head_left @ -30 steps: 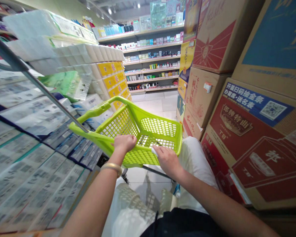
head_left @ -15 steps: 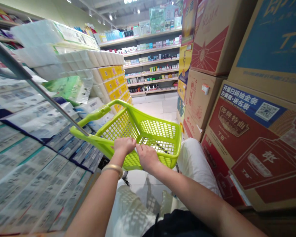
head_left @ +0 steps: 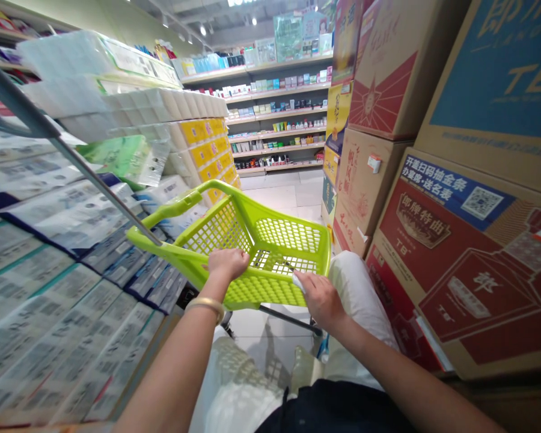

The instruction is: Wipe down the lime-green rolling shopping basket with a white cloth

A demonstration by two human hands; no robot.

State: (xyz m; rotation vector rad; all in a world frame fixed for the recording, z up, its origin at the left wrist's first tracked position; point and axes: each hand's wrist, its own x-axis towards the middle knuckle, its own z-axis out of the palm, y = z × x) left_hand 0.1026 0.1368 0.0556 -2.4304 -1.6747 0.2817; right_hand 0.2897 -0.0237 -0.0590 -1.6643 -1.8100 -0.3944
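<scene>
Green basket (head_left: 270,240) seen tilted in the aisle, just ahead of the knees, mesh sides and bottom bare of goods as far as visible. Left hand (head_left: 228,263) clenched over the near rim, grip tight on the plastic edge; gold bangle (head_left: 204,307) on that wrist. Right hand (head_left: 321,299) further along the same rim toward the right corner, fingers pinched on a small white cloth or wipe (head_left: 298,282), pressed against the edge; whether cloth or paper could not be told. Thin dark rod (head_left: 288,317) noted under the basket, likely part of its frame or handle. Tissue packs (head_left: 49,240) stacked close on the left, yellow packs (head_left: 207,147) beyond; red cartons (head_left: 455,240) stacked on the right, nearly touching the right knee. Shelves (head_left: 279,108) with small goods across the far end of the tiled floor (head_left: 284,192). Judged: wiping of the near rim under way, right corner reached; far rim, side walls, inside mesh and the long handle (head_left: 171,210) showed no sign either way, so taken as left to do. No visible dirt or wet streaks to confirm how much was cleaned.
</scene>
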